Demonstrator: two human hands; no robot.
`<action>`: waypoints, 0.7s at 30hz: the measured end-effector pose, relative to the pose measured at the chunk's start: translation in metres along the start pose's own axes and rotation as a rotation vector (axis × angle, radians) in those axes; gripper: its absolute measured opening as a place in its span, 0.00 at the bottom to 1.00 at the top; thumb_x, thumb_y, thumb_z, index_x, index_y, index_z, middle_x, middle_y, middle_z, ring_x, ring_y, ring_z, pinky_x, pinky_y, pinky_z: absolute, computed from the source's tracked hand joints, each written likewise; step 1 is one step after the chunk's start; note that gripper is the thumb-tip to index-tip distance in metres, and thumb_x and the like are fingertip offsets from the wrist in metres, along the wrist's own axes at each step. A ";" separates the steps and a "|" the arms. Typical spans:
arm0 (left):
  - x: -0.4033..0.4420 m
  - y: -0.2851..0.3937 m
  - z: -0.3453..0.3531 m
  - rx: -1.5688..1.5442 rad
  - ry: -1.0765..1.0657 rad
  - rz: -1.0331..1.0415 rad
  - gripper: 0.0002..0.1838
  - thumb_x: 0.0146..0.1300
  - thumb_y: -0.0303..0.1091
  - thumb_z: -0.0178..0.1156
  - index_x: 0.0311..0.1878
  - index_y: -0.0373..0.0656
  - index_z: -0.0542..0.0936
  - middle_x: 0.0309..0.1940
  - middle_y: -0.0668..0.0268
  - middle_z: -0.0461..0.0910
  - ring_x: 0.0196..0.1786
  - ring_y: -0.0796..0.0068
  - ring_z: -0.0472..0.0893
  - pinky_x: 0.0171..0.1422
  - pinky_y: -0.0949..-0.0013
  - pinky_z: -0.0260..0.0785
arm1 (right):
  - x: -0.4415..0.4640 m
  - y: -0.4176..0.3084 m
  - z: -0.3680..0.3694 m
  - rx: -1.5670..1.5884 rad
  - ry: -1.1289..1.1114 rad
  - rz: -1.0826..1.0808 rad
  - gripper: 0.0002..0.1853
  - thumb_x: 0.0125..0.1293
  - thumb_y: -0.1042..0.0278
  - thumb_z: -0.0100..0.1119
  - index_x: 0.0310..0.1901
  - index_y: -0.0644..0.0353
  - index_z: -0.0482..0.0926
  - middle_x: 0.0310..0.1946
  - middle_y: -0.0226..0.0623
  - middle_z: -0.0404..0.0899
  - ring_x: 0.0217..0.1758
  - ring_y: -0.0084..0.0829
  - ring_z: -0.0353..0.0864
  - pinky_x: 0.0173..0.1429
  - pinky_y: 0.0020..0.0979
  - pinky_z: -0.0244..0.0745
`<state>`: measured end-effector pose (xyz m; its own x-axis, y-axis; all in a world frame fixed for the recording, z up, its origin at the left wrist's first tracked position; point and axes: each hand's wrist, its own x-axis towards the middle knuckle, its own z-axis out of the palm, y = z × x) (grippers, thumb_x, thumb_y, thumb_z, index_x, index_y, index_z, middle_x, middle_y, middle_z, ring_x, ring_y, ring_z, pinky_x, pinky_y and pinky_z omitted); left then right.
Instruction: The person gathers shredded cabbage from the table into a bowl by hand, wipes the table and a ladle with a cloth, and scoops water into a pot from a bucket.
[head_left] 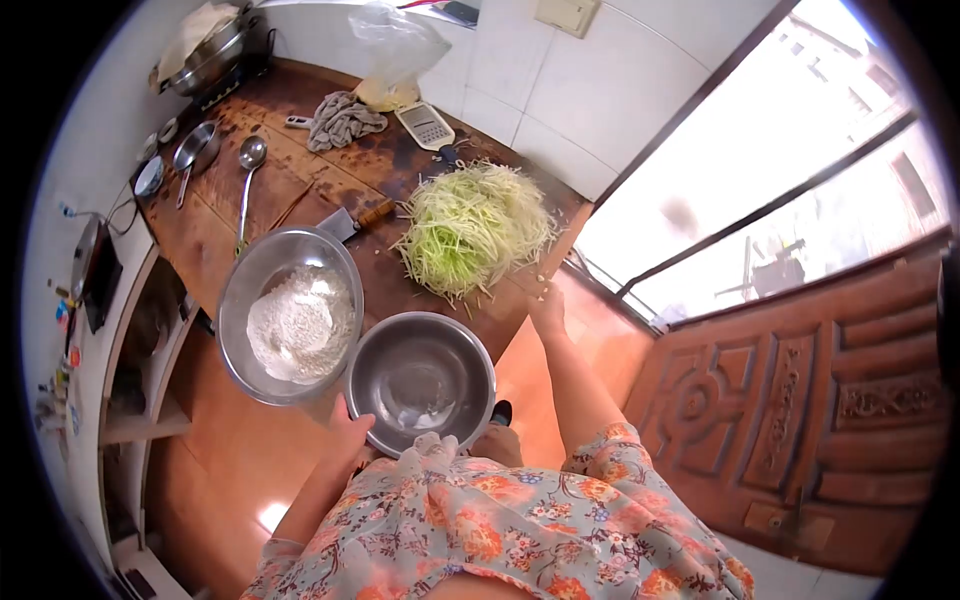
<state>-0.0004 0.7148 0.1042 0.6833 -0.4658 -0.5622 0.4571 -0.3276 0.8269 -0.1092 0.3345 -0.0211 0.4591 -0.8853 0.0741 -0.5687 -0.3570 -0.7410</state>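
Note:
My left hand (348,430) grips the near-left rim of a deep metal bowl (460,365), its thumb lying along the rim. A little whitish matter lies at the bottom of this bowl, which is at the table's front edge, close to my body. By the table's right corner, my right hand (546,310) is at the edge of a heap of pale green shredded vegetable (470,230); its fingers are too indistinct to read. Left of the deep bowl sits a wider metal bowl (232,345) with white flour (300,325) in it.
Behind the flour bowl lies a cleaver (358,218). Farther back are a ladle (252,155), a small metal pan (196,148), a grey cloth (342,122), a grater (426,126) and a plastic bag (395,55). A carved wooden door (790,400) stands at right.

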 end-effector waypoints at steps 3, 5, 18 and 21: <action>-0.031 0.006 0.042 -0.135 0.198 -0.101 0.24 0.49 0.18 0.46 0.53 0.40 0.61 0.42 0.59 0.69 0.44 0.69 0.74 0.38 0.67 0.74 | 0.032 -0.005 -0.009 -0.058 -0.081 -0.136 0.17 0.48 0.74 0.55 0.42 0.66 0.69 0.38 0.51 0.70 0.39 0.44 0.73 0.42 0.37 0.71; -0.042 0.001 0.067 -0.311 0.271 -0.129 0.23 0.50 0.18 0.46 0.53 0.39 0.61 0.42 0.59 0.69 0.44 0.68 0.74 0.41 0.67 0.74 | 0.047 -0.012 -0.016 -0.082 -0.218 -0.147 0.09 0.50 0.76 0.51 0.36 0.64 0.68 0.40 0.52 0.69 0.41 0.50 0.71 0.43 0.42 0.69; -0.015 -0.046 0.125 -0.844 0.347 0.041 0.23 0.57 0.23 0.48 0.55 0.48 0.56 0.45 0.62 0.67 0.39 0.70 0.75 0.34 0.69 0.74 | 0.086 -0.048 -0.010 0.046 -0.363 -0.361 0.07 0.52 0.70 0.52 0.29 0.65 0.76 0.26 0.48 0.76 0.33 0.45 0.76 0.39 0.36 0.70; -0.007 -0.041 0.129 -0.782 0.405 0.003 0.21 0.58 0.24 0.49 0.54 0.47 0.57 0.43 0.64 0.69 0.38 0.74 0.74 0.32 0.74 0.70 | 0.105 -0.054 -0.032 0.070 -0.459 -0.351 0.07 0.54 0.71 0.53 0.32 0.65 0.73 0.21 0.44 0.75 0.28 0.37 0.78 0.32 0.32 0.70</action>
<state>-0.0970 0.6257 0.0731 0.7667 -0.0897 -0.6357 0.6125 0.3988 0.6825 -0.0524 0.2510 0.0483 0.8697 -0.4922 0.0377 -0.2900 -0.5711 -0.7679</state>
